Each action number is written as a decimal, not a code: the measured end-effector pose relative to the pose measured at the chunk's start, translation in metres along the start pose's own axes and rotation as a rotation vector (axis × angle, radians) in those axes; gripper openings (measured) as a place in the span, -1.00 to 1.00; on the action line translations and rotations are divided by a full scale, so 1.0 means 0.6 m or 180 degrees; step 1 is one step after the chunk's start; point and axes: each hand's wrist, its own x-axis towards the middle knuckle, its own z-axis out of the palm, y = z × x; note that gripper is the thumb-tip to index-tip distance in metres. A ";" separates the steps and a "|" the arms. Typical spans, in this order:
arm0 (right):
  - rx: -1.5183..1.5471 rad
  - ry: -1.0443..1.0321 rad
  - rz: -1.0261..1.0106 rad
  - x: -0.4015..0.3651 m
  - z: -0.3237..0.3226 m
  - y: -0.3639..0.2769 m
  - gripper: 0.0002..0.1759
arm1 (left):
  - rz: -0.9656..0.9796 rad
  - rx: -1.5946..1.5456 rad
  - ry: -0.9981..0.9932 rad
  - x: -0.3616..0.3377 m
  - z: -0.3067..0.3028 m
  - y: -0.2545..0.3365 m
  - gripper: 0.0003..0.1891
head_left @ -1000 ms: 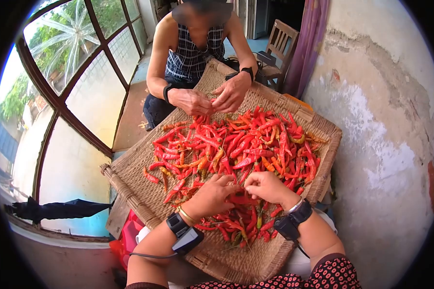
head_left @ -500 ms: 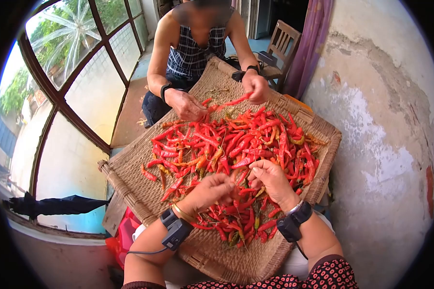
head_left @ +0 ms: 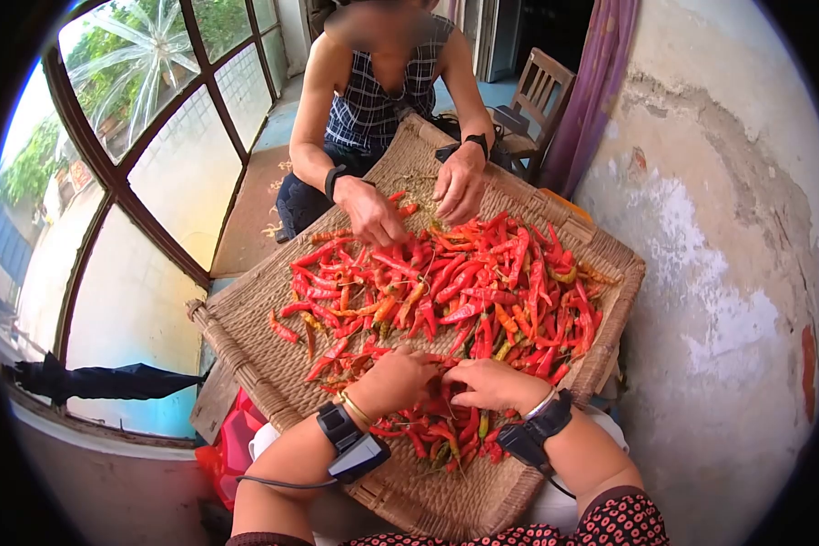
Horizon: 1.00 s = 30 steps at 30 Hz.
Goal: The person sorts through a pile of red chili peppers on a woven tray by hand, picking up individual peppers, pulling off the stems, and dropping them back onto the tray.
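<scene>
A broad heap of red peppers [head_left: 464, 282], with some orange and green ones, lies on a woven tray [head_left: 264, 364]. My left hand [head_left: 396, 382] is down at the near part of the heap, its fingers bent over the peppers and partly hidden. Close to its right, my right hand [head_left: 491, 384] reaches in from the right with curled fingers touching the peppers. Whatever either hand may hold is hidden. A gold bangle and a strapped device are on my left wrist; a silver bangle and another device are on my right.
Across the tray sits another person [head_left: 382, 100], both hands at the heap's far edge. A wooden chair [head_left: 541, 100] and purple curtain [head_left: 587, 100] stand behind. Windows and a folded dark umbrella [head_left: 118, 382] are at the left, a worn wall [head_left: 701, 227] at the right.
Both my hands have moved down onto the near peppers and closer together. The other person's hands have lowered to the heap, and the pepper held in one of them no longer shows there.
</scene>
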 end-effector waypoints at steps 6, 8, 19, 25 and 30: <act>-0.0052 -0.0007 -0.0094 -0.002 0.004 0.000 -0.55 | 0.0376 0.0063 0.0173 -0.001 -0.001 -0.002 -0.73; -0.0098 -0.0133 -0.0187 0.001 0.014 0.006 -0.57 | -0.0076 -0.0099 -0.0297 0.000 0.003 -0.002 -0.79; -0.0223 0.0581 0.0297 -0.001 -0.017 -0.016 -0.76 | -0.0020 -0.0464 0.0317 0.001 -0.015 0.012 -0.77; 0.1420 0.0639 -0.0106 -0.006 -0.019 -0.013 -0.85 | 0.0296 -0.1372 0.1374 0.006 -0.027 0.018 -0.66; 0.2833 0.0040 0.0207 -0.016 -0.034 -0.021 -0.88 | 0.0393 -0.1967 0.0651 0.000 -0.045 0.020 -0.68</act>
